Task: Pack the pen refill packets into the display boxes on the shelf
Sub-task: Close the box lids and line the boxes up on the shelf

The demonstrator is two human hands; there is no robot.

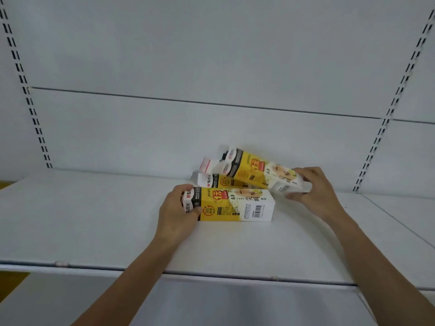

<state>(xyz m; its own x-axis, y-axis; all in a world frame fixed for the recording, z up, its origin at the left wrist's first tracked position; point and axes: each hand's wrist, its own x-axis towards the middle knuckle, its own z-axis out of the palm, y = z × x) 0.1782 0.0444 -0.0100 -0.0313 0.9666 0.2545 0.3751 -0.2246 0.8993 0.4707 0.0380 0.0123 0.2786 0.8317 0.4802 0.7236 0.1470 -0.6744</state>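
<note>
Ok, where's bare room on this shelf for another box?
Bare shelf left of the left hand, and the strip between the front display box and the shelf's lip. Crowded mid-back: tilted box in the right hand overlaps the rear box.

1. Place: a shop, at a stationery shelf bay.
2. Shelving: white metal shelf (94,220), deep and flat, with a narrow front edge strip (211,276) running its full width.
3. Uprights: left slotted upright (23,78) and right slotted upright (397,95), each with paired rows of slots up its length.
4. Backing: plain white back panel (188,55), with one horizontal seam.
5. Stock: front display box (235,204) and tilted display box (256,170), matching printed cartons in yellow, black and white.
6. Retail marks: barcode (258,211) and red price badge (217,195) reading "1元", both on the front carton.
</note>
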